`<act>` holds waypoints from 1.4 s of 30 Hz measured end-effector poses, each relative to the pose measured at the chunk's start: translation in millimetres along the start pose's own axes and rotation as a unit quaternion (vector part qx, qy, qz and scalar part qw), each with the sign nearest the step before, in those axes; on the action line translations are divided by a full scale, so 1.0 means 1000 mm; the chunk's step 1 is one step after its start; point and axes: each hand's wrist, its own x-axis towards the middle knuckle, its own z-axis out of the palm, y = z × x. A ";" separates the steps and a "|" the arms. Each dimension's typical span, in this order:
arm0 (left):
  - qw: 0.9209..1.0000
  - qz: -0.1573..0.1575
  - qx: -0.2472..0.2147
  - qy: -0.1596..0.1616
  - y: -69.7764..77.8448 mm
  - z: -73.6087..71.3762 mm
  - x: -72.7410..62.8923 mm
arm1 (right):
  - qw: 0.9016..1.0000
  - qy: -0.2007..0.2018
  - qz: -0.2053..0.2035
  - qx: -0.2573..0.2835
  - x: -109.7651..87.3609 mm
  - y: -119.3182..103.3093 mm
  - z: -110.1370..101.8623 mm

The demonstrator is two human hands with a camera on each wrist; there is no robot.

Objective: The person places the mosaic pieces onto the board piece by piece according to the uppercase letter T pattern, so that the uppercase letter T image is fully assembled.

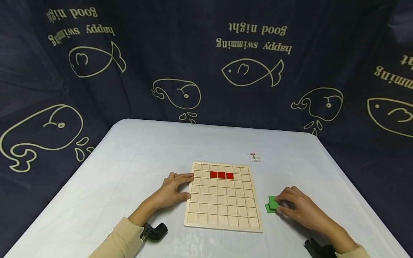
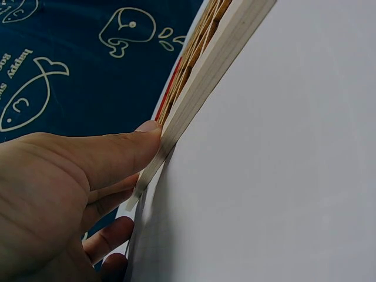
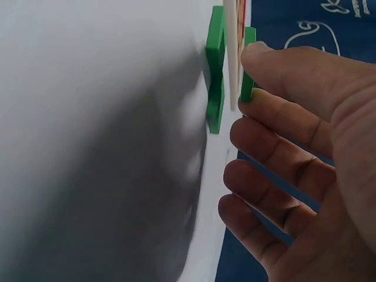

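A light wooden board [image 1: 222,199] with a grid of square cells lies on the table in the head view. Three red square tiles [image 1: 221,175] sit side by side in its second row from the far edge. My left hand [image 1: 169,190] rests against the board's left edge, thumb and fingers extended. To the right of the board, my right hand [image 1: 301,208] pinches a green square tile [image 3: 249,67] between thumb and index finger. Other green tiles [image 3: 217,41] lie on the table just below it; how many is partly hidden.
A small card [image 1: 254,156] printed with a grid and a red and green T shape lies beyond the board's far right corner. The white-covered table [image 1: 155,143] meets a dark curtain [image 1: 206,53] with fish and whale drawings at the back.
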 end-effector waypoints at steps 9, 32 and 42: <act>1.000 0.002 0.007 0.000 0.001 0.000 0.000 | 1.000 -0.012 -0.005 0.015 0.018 -0.011 0.005; 1.000 -0.004 0.000 0.000 0.001 0.001 0.001 | 0.998 -0.002 -0.053 0.021 0.058 -0.040 0.021; 1.000 -0.004 0.006 0.002 0.001 0.001 0.000 | 0.998 0.004 -0.063 0.009 0.072 -0.051 0.027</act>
